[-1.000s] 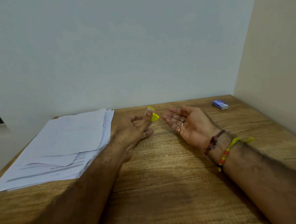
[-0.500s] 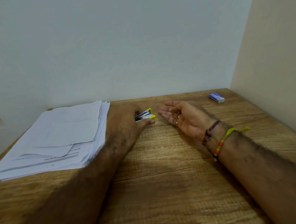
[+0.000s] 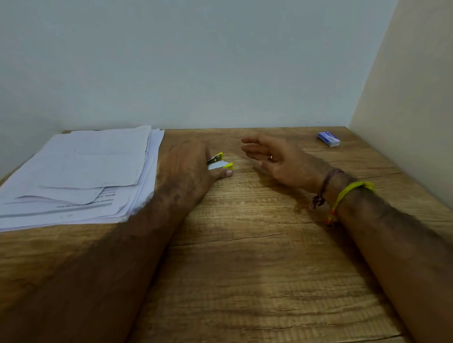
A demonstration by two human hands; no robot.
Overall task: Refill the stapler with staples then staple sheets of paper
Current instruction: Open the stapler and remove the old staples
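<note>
Wooden desk [image 3: 252, 250] — left hand [image 3: 185, 169] grips stapler [image 3: 219, 162] — tip pointing right.

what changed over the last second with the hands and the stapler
The left hand turned palm-down, lowering the yellow stapler from thumb-up to the wooden desk, its grip unchanged. The right hand stayed open beside it, rolling from palm-up towards edge-on. The paper stack and blue staple box stayed put.

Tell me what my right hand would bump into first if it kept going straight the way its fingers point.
Probably the yellow stapler gripped by your left hand; your right hand points left toward it, though depth is unclear.
</note>
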